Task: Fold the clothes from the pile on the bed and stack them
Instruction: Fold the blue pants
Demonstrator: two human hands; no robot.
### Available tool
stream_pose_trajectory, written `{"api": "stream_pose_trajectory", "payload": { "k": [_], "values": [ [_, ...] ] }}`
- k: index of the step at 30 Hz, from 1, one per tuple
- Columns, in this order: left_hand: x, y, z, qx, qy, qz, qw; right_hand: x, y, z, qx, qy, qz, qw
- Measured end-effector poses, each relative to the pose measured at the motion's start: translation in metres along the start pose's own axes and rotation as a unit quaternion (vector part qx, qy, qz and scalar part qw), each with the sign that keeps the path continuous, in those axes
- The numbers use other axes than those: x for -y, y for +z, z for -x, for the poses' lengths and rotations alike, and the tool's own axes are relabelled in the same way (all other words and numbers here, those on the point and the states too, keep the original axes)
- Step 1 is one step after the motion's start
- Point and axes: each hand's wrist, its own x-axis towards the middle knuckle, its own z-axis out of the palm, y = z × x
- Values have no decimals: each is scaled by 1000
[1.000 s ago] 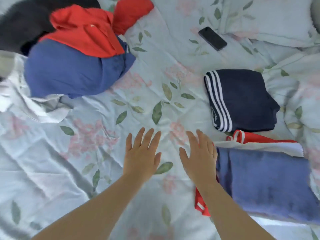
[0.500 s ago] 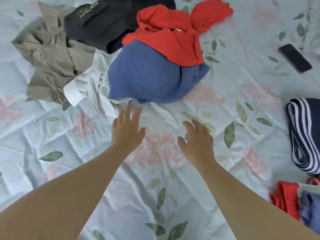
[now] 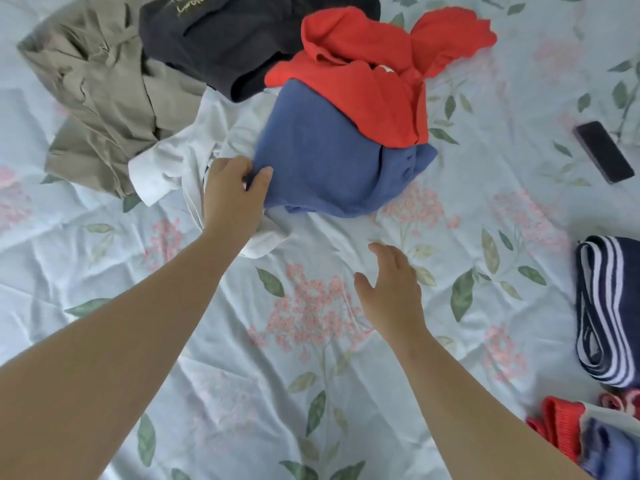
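Step in hand: taking the next piece from the pile, far centre-left on the bed (image 3: 114, 358). Left hand (image 3: 232, 199) pinches the near-left edge of the blue garment (image 3: 329, 161); right hand (image 3: 391, 289) hovers open over the sheet, holding nothing. Next, probably: slide it from under the red garment (image 3: 367, 77) without toppling the rest. Gold script on the black garment (image 3: 225, 39) is unreadable.

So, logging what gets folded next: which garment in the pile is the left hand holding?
The blue garment, lying under the red garment: the left hand grips its edge; no other piece is held.
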Motion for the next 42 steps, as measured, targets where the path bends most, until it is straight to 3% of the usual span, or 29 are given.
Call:
{"api": "stream_pose_trajectory", "payload": {
  "k": [11,19,24,28,31,33,38,40,42],
  "values": [
    [-134,-93,124,128,60,86,986,34,-83,96,-20,-47,-126,991],
    [-245,-136,198,94,86,270,954,30,-162,157,-128,-146,-179,964],
    [-266,-151,226,46,41,348,935,1,-189,195,-75,-154,-199,965],
    [-253,-153,242,0,4,319,948,-24,-193,219,-4,-108,-301,947],
    [-238,-151,251,-20,-34,302,953,-40,-197,230,33,-131,-326,936],
    [-231,-149,255,-23,-52,299,953,-50,-199,234,79,-153,-286,943],
    [-224,-149,253,-33,-63,297,952,-72,-200,225,126,-124,-34,984],
    [-221,-150,247,-59,-68,279,956,-76,-201,220,103,-108,-27,988],
    [-215,-153,241,-92,-49,200,974,-75,-206,216,53,-101,-98,989]
  ]
}}
